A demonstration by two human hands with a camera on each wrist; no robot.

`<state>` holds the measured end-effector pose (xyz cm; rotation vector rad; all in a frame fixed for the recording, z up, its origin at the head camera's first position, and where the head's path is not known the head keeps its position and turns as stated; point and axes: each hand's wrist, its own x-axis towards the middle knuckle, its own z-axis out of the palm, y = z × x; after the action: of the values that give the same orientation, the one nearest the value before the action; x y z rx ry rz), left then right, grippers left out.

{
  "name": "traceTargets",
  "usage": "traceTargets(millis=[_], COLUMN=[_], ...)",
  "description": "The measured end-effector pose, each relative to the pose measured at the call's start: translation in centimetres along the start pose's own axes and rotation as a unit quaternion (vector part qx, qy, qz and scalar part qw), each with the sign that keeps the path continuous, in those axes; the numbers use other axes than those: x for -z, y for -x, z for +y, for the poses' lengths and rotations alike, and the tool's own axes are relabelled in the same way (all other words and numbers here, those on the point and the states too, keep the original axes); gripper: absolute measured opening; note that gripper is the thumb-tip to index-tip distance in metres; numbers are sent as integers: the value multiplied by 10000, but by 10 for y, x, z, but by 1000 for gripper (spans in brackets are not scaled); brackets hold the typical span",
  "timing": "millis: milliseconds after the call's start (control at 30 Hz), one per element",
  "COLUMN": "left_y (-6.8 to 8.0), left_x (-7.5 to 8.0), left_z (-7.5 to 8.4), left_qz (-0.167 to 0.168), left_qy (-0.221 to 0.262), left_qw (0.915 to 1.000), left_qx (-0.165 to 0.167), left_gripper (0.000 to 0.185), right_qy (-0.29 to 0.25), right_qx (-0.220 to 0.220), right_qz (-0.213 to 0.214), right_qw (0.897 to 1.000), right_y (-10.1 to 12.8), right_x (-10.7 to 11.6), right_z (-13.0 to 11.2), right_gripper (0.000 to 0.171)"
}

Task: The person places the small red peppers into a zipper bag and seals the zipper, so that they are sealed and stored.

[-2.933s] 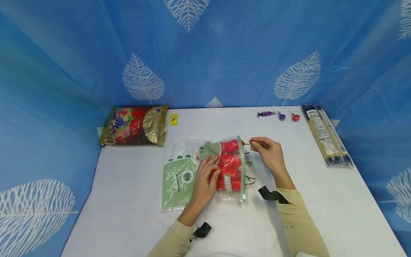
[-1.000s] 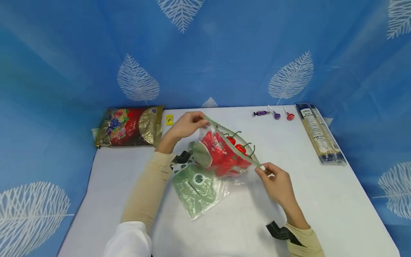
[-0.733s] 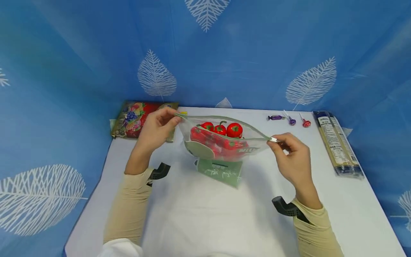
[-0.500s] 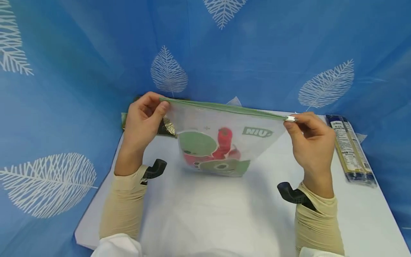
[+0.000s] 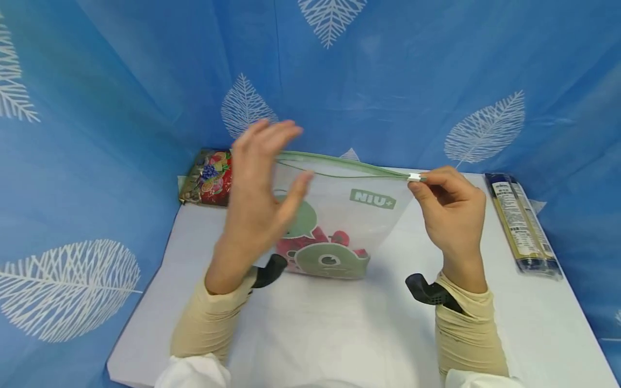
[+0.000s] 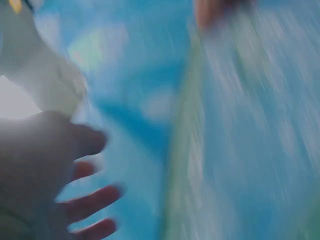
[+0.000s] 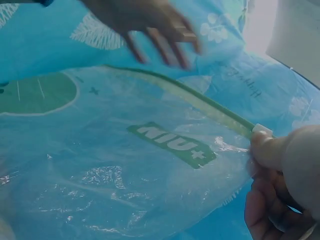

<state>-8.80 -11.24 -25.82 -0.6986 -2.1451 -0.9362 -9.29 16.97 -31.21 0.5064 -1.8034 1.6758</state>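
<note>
A clear zip bag (image 5: 388,223) with green cartoon prints and a green top strip hangs upright over the white table. Red peppers (image 5: 340,237) show through its lower part. My right hand (image 5: 456,215) pinches the white slider (image 5: 414,177) at the bag's right top corner; the right wrist view has thumb and fingers on that slider (image 7: 262,130). The bag's mouth gapes toward the left. Motion-blurred, my left hand (image 5: 257,199) has its fingers spread and holds nothing, overlapping the bag's left side. In the left wrist view, the left hand (image 6: 45,180) is apart from the green strip (image 6: 182,150).
A red and gold fruit-print package (image 5: 213,178) lies at the back left, partly behind my left hand. Along the right edge lies a long clear-wrapped package (image 5: 524,223) with white labels. A blue leaf-print curtain (image 5: 388,81) stands behind the white table (image 5: 339,328).
The bag was lifted from the table and stood upright, its peppers dropping to the bottom. My left hand has let go of the left top corner; my right keeps the slider end.
</note>
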Motion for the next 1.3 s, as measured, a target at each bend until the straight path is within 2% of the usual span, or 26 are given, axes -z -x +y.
traceTargets(millis=[67, 133, 233, 300, 367, 500, 667, 767, 867, 967, 1067, 1133, 1200, 1267, 1300], left_y=[-15, -27, -40, -44, -44, -44, -42, -38, -29, -15, -2, 8, 22, 41, 53], left_x=[-16, -32, -53, -63, -67, -65, -46, -28, -3, 25, 48, 56, 57, 50, 43], left_z=[27, 48, 67, 71, 69, 63, 48, 27, 1, -23, -38, -43, -50, -59, -64], left_qz=[-656, -1387, -2158, -2392, -2541, -2572, -2529, -2428, -2269, -2016, -1861, -1801, -1731, -1600, -1549], left_qy=[-299, -573, -888, -1004, -1020, -911, -898, -907, -988, -1082, -962, -652, 8, 845, 1274], left_qw=[9945, 9813, 9617, 9550, 9521, 9516, 9538, 9596, 9660, 9727, 9777, 9814, 9839, 9796, 9736], left_qx=[-765, -1204, -1438, -1436, -1362, -1416, -1348, -1094, -751, -375, -121, 121, 440, 869, 1089], left_gripper=[40, 37, 28, 21, 14, 10, 9, 11, 11, 9, 7, 12, 30, 50, 59], right_qy=[103, 76, -37, 1, 113, 325, 497, 343, 123, -53, -153, -239, -298, -423, -474], right_qx=[83, 173, 283, 326, 328, 390, 622, 687, 671, 609, 587, 581, 558, 486, 451], right_qz=[-39, -31, 16, 17, -4, -33, 158, 446, 656, 732, 626, 594, 576, 587, 588], right_qw=[9999, 9998, 9996, 9995, 9994, 9987, 9967, 9960, 9955, 9954, 9962, 9962, 9963, 9962, 9961], right_y=[0, 1, 2, 4, 7, 10, 12, 12, 11, 10, 11, 12, 12, 12, 13], right_x=[-2, -2, -2, -1, -3, -6, -4, 3, 10, 17, 22, 24, 26, 28, 30], right_z=[-1, -2, -4, -6, -9, -14, -18, -20, -22, -22, -19, -18, -17, -17, -16], right_gripper=[22, 25, 33, 38, 39, 33, 31, 30, 26, 24, 24, 23, 21, 19, 17])
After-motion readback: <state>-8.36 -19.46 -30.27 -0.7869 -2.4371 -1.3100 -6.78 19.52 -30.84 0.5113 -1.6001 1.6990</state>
